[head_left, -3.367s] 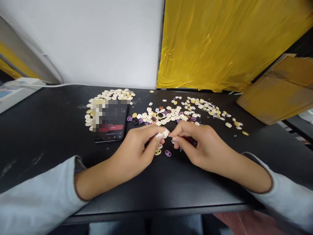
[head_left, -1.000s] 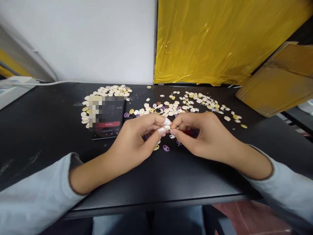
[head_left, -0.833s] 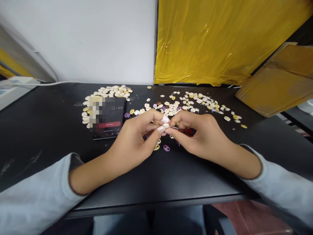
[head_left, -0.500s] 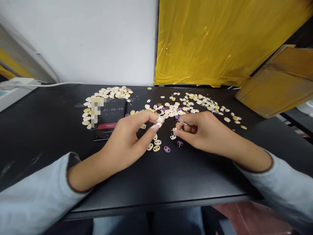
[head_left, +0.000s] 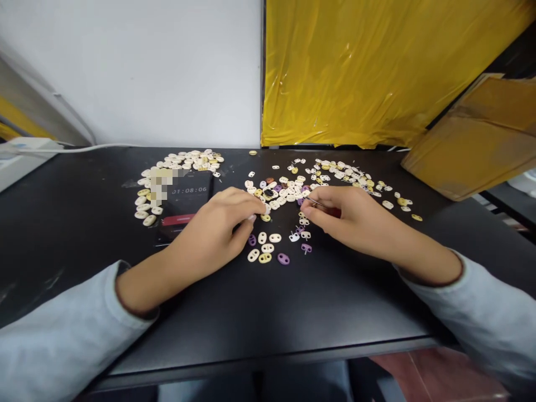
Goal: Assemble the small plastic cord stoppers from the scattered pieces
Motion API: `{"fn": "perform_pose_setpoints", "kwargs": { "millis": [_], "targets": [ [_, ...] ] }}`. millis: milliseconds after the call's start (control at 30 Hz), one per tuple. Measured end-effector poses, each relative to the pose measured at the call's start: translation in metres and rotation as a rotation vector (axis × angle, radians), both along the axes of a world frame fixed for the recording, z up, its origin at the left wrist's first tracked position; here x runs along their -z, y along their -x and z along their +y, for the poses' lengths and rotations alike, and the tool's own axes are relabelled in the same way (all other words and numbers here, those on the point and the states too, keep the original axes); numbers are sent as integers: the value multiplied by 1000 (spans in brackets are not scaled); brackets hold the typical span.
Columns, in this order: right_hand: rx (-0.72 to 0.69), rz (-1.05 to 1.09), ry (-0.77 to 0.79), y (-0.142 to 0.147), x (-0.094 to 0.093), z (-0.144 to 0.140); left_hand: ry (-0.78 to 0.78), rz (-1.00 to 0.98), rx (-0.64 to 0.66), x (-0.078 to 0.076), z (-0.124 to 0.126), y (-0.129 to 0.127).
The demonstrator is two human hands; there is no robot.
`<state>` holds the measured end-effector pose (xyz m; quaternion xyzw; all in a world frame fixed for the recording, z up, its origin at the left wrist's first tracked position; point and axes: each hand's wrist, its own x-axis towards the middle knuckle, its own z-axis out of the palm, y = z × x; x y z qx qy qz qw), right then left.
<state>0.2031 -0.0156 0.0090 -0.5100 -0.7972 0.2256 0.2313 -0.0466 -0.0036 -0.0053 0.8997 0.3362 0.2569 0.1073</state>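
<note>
toward nine o'clock a white box (head_left: 27, 163) is cut off, toward three a carton (head_left: 473, 139); the right hand (head_left: 352, 220) partly hides a tool (head_left: 317, 204).

Over the black worktop (head_left: 268, 312), the left hand (head_left: 218, 229) curls its fingers (head_left: 249, 206) down beside the middle cluster of buttons (head_left: 283, 199). The right hand (head_left: 355, 223) pinches a thin metal tool (head_left: 317, 204), tip toward ten o'clock. A phone (head_left: 190, 192) lies at nine o'clock, a purple button (head_left: 283, 258) near six, a cardboard box (head_left: 473, 139) between two and three.

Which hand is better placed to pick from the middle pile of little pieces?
Likely the left hand: its fingertips are right by the middle pile, while the right hand holds a thin tool.
</note>
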Motion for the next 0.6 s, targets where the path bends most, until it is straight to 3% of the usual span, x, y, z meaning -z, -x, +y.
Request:
{"fn": "perform_pose_setpoints", "kwargs": {
  "millis": [267,600],
  "targets": [
    [-22,129,-18,4,7,-4,-55,122,38,4,8,0],
    [21,95,-60,-7,8,13,42,113,36,-9,-2,0]
  ]
}}
